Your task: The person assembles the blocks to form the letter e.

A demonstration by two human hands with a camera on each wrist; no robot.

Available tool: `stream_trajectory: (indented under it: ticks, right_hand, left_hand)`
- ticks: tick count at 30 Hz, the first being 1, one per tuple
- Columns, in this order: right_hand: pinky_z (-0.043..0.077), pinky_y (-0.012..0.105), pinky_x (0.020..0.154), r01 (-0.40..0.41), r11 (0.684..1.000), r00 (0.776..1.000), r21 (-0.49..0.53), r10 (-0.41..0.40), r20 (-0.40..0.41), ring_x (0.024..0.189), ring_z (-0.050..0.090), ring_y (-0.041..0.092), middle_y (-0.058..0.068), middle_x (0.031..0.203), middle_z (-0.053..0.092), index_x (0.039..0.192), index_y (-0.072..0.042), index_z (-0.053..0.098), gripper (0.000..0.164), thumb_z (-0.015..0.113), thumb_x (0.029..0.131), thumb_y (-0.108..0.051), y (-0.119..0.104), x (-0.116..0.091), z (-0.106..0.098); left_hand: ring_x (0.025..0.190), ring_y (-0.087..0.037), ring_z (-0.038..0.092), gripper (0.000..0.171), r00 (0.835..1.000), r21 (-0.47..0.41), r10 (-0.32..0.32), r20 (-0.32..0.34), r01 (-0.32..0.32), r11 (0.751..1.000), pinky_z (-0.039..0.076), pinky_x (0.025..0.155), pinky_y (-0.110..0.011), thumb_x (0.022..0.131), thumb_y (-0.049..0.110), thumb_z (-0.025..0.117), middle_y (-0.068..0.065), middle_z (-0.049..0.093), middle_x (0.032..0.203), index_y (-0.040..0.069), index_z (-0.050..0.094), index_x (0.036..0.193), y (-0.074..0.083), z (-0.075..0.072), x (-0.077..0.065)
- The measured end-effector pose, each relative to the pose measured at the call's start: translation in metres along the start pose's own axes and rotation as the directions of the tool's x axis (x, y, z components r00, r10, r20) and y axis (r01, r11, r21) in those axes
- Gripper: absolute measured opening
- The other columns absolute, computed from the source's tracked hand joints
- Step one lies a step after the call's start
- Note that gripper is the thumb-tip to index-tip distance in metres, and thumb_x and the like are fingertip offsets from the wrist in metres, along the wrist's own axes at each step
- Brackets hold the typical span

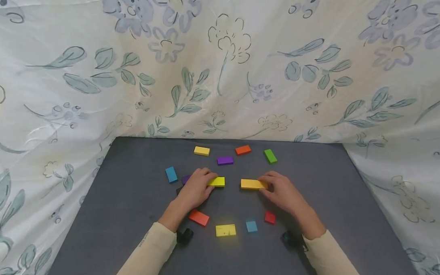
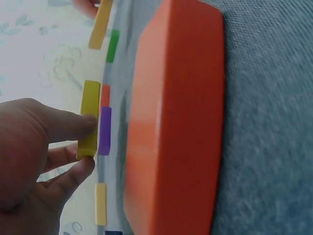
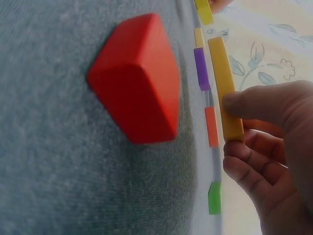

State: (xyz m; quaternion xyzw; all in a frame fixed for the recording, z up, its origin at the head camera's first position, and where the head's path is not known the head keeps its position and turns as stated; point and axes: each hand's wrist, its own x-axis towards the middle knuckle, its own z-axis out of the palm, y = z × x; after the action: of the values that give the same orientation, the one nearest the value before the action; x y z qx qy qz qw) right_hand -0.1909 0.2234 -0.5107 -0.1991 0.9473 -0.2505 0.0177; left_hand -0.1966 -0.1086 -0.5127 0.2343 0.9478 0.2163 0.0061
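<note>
My left hand (image 1: 195, 188) pinches a bright yellow block (image 1: 219, 181) by its left end. The left wrist view shows the thumb on one face of this block (image 2: 89, 100) and fingertips at its lower end. Across a small gap to the right, my right hand (image 1: 282, 191) pinches a longer orange-yellow block (image 1: 250, 184) by its right end. In the right wrist view the thumb lies along that block (image 3: 222, 68), with fingertips at its near end. The two blocks point toward each other, apart, over the dark table (image 1: 129, 231). A purple block (image 1: 185, 179) is partly hidden behind my left hand.
Behind the hands lie pale yellow (image 1: 201, 151), purple (image 1: 225, 160), orange-red (image 1: 243, 150) and green (image 1: 270, 156) blocks. A blue block (image 1: 171, 174) is at left. Nearer are orange (image 1: 199, 217), yellow (image 1: 225, 230), light blue (image 1: 251, 226) and red (image 1: 269, 217) blocks. Floral cloth (image 1: 244, 73) surrounds the table.
</note>
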Motion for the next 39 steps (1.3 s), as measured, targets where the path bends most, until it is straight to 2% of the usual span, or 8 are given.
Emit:
stream_trajectory:
  ticks: [10, 17, 23, 39]
  right_hand:
    - [0.056, 0.04, 0.083, -0.016, 1.0, 1.0, -0.006, 0.016, 0.01, 0.095, 0.06, 0.019, 0.002, 0.118, 0.07, 0.127, -0.01, 0.08, 0.037, 0.09, 0.092, -0.015, -0.009, -0.001, 0.004]
    - [0.054, 0.038, 0.08, -0.002, 1.0, 1.0, -0.014, 0.003, 0.016, 0.092, 0.059, 0.017, -0.001, 0.115, 0.069, 0.126, -0.011, 0.08, 0.035, 0.089, 0.093, -0.016, -0.014, 0.0, 0.007]
    - [0.056, 0.039, 0.083, -0.018, 1.0, 0.999, -0.016, 0.019, 0.043, 0.095, 0.06, 0.018, 0.001, 0.118, 0.07, 0.128, -0.01, 0.08, 0.036, 0.088, 0.094, -0.018, -0.023, 0.007, 0.009]
    - [0.055, 0.036, 0.081, -0.065, 0.998, 0.993, -0.002, 0.065, 0.094, 0.093, 0.06, 0.016, -0.001, 0.116, 0.069, 0.129, -0.011, 0.08, 0.036, 0.087, 0.095, -0.018, -0.028, 0.002, 0.03]
  left_hand:
    - [0.117, -0.028, 0.059, 0.035, 0.999, -0.01, 0.037, 0.021, -0.036, 0.999, 0.053, 0.104, -0.043, 0.103, 0.013, 0.077, -0.008, 0.067, 0.13, 0.01, 0.073, 0.138, 0.006, 0.001, 0.0]
    - [0.119, -0.026, 0.058, 0.038, 0.998, -0.004, 0.027, 0.058, -0.027, 1.0, 0.053, 0.106, -0.041, 0.103, 0.016, 0.077, -0.007, 0.067, 0.132, 0.011, 0.072, 0.14, 0.008, 0.002, 0.0]
    - [0.119, -0.025, 0.058, 0.038, 0.996, 0.0, 0.028, 0.087, -0.028, 1.0, 0.053, 0.106, -0.04, 0.104, 0.018, 0.076, -0.007, 0.066, 0.132, 0.011, 0.071, 0.142, 0.009, 0.001, 0.002]
    - [0.114, -0.026, 0.059, 0.038, 0.987, 0.006, 0.061, 0.147, -0.063, 0.998, 0.053, 0.104, -0.04, 0.102, 0.019, 0.079, -0.008, 0.067, 0.129, 0.009, 0.072, 0.139, 0.01, 0.012, -0.004]
